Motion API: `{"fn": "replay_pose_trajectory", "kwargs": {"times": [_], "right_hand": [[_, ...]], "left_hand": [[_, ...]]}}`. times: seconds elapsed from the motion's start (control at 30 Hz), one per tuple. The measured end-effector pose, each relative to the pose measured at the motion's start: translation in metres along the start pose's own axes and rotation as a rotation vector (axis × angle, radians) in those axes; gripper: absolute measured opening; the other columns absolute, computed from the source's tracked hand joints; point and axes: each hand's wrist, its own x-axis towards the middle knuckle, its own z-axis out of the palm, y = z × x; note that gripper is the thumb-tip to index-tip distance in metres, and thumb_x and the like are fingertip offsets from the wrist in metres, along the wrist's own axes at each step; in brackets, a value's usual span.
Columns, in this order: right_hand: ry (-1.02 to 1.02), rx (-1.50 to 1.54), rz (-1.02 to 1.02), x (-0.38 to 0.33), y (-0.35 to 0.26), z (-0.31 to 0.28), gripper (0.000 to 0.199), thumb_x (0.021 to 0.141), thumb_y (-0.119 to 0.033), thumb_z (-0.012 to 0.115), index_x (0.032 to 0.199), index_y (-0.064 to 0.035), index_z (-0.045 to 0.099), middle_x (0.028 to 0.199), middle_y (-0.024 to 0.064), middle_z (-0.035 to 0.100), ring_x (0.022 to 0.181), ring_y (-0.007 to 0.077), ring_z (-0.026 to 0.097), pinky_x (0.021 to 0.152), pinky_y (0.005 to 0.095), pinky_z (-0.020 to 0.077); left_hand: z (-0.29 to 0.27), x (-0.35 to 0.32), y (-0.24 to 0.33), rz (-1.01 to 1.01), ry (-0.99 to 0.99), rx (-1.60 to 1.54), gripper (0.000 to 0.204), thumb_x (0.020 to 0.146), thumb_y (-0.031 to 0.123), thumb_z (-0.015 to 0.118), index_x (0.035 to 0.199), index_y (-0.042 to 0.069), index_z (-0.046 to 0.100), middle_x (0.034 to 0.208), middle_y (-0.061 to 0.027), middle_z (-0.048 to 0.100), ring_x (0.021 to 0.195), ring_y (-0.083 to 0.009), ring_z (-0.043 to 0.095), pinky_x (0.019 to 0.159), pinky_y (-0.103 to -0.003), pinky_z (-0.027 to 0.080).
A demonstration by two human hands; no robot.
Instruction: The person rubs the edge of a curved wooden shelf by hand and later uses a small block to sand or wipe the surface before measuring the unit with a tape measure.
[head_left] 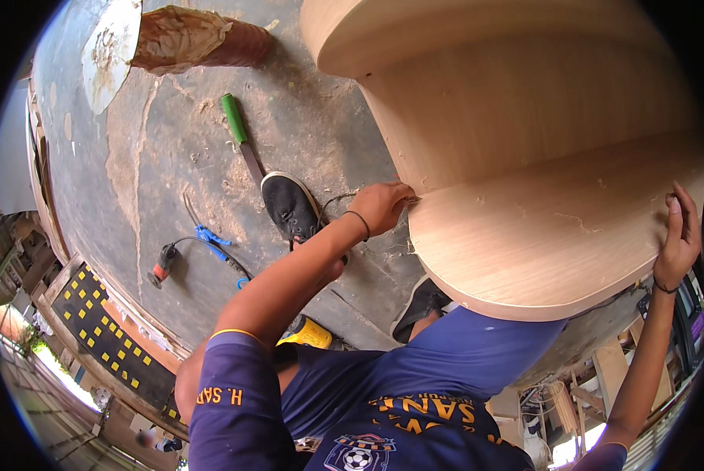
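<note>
A large pale wooden piece (509,243) with rounded ends and a curved upright wall rises in front of me and to the right. At its near left corner, my left hand (382,208) is closed in a pinch. Something small shows at its fingertips against the edge, too small to name. Loose shavings lie on the wooden surface. My right hand (679,239) rests at the right edge of the same piece, its fingers stretched out over the top. My leg in blue is partly hidden beneath the rounded front edge.
On the dusty grey floor lie a green-handled blade (234,118) touching my black shoe (289,206), a blue air gun (211,235), a red and black tool (162,265) and a yellow tool (309,334). A brown cylinder (242,41) lies at upper left; a yellow-spotted black panel (105,322) lies lower left.
</note>
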Motion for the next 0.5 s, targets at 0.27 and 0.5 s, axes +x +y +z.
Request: {"fn": "replay_pose_trajectory", "kwargs": {"times": [0.27, 0.5], "right_hand": [[0.008, 0.018, 0.010, -0.001, -0.002, 0.000, 0.027, 0.095, -0.011, 0.051, 0.117, 0.0021, 0.059, 0.113, 0.0086, 0.061, 0.102, 0.0146, 0.056, 0.090, 0.0260, 0.0424], [0.020, 0.057, -0.007, -0.001, -0.003, 0.005, 0.028, 0.095, -0.012, 0.051, 0.117, 0.0021, 0.059, 0.112, 0.0091, 0.061, 0.100, 0.0154, 0.057, 0.090, 0.0269, 0.0429]], "left_hand": [[-0.022, -0.009, 0.000, 0.174, -0.153, -0.190, 0.017, 0.081, 0.006, 0.057, 0.097, 0.004, 0.062, 0.091, -0.0172, 0.064, 0.084, -0.0367, 0.061, 0.073, -0.041, 0.049], [0.001, -0.001, -0.011, 0.021, 0.007, -0.005, 0.015, 0.082, 0.007, 0.057, 0.095, 0.003, 0.063, 0.089, -0.0167, 0.064, 0.084, -0.0362, 0.062, 0.072, -0.042, 0.048]]}}
